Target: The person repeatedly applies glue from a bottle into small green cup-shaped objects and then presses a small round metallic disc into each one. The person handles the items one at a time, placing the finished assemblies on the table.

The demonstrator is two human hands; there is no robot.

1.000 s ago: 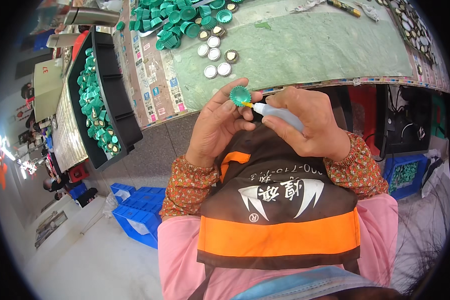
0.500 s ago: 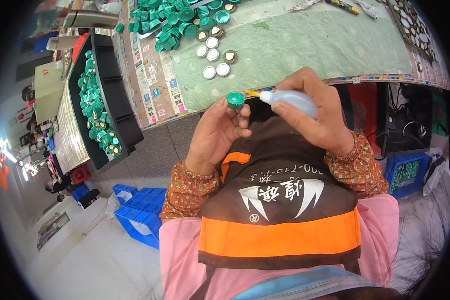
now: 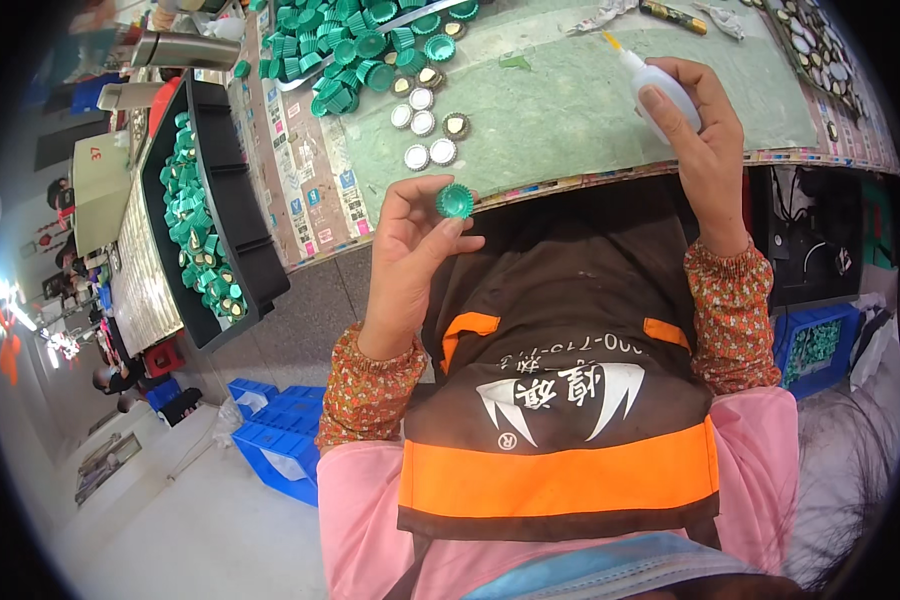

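Observation:
Just off the table's front edge, my left hand (image 3: pixel 410 245) pinches a small green fluted cup (image 3: pixel 455 201), its hollow side facing up. My right hand (image 3: pixel 698 135) is wrapped round a translucent white squeeze bottle (image 3: pixel 666 98) with a yellow tip, held over the right part of the table. Several round white discs (image 3: pixel 422 122) lie beyond my left hand, some set in dark fluted rims. A heap of the same green cups (image 3: pixel 355 50) covers the table behind them.
A black bin (image 3: pixel 245 200) of green cups stands at the table's left. The table has a pale green sheet (image 3: pixel 570 130). At far right lies a tray of discs (image 3: pixel 825 65); a dark marker-like tube (image 3: pixel 673 16) lies at the back. Blue crates (image 3: pixel 280 440) stand on the floor.
My right hand has drawn the squeeze bottle away from the green cup, up and to the right. My left hand has shifted slightly left, tipping the cup's hollow side more into view.

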